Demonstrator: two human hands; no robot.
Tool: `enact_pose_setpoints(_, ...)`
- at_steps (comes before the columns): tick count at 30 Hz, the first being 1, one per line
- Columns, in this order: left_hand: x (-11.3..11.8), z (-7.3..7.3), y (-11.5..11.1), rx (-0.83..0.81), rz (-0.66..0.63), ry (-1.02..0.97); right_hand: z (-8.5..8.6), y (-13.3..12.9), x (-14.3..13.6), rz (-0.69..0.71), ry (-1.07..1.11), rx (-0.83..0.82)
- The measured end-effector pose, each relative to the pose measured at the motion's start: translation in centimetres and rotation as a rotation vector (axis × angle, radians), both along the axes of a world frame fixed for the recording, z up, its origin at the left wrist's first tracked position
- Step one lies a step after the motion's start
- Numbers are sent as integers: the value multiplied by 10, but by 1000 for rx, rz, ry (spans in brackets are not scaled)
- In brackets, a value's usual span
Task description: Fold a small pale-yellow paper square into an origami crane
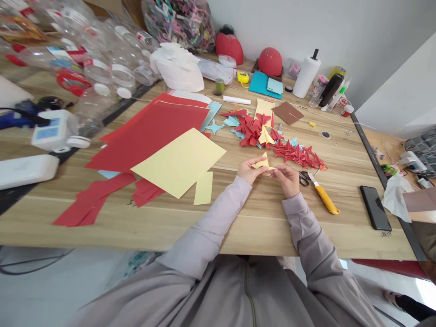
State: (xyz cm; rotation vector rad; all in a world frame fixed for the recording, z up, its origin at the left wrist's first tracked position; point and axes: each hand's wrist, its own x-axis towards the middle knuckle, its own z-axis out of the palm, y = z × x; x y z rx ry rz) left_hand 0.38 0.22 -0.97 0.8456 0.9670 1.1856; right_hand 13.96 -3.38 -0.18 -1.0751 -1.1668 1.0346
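Between my two hands is a small folded piece of yellow paper (pixel 265 162), with a pointed tip standing up. My left hand (pixel 250 170) pinches its left side, and the fingers of my right hand (pixel 287 178) are closed on its right corner. Just beyond lie a heap of red folded paper pieces (pixel 251 131) and a yellow folded piece (pixel 265 136). A row of red folded stars (pixel 299 155) stretches off to the right. Black-handled scissors (pixel 303 178) and a yellow utility knife (pixel 326 198) rest beside my right hand.
Left of my hands lie a large yellow sheet (pixel 179 162), a yellow strip (pixel 203 188) and red sheets (pixel 150 131). Plastic bottles (pixel 98 68) crowd the back left. A black phone (pixel 375 207) lies near the right edge. A white roll (pixel 306 76) stands at the back.
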Motion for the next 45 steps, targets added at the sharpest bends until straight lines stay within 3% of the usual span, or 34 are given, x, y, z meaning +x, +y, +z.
enact_pose_setpoints(11, -2, 0, 1, 17, -32, 38, -10, 1, 7, 10, -114, 41)
enact_pose_setpoints(23, 0, -2, 2, 54, 57, 42, -11, 2, 7, -19, -180, 89)
enact_pose_setpoints(29, -2, 4, 0, 82, 63, 52, -10, 2, 8, -45, -148, 98)
enact_pose_setpoints(35, -2, 14, -6, 127, 45, 68, -15, 4, 9, -34, -334, 111)
enact_pose_setpoints(40, -3, 13, -5, 147, 65, 90, -14, 5, 10, -33, -449, 123)
enact_pose_setpoints(45, -4, 12, -3, 164, 51, 91, -16, 6, 10, -32, -376, 107)
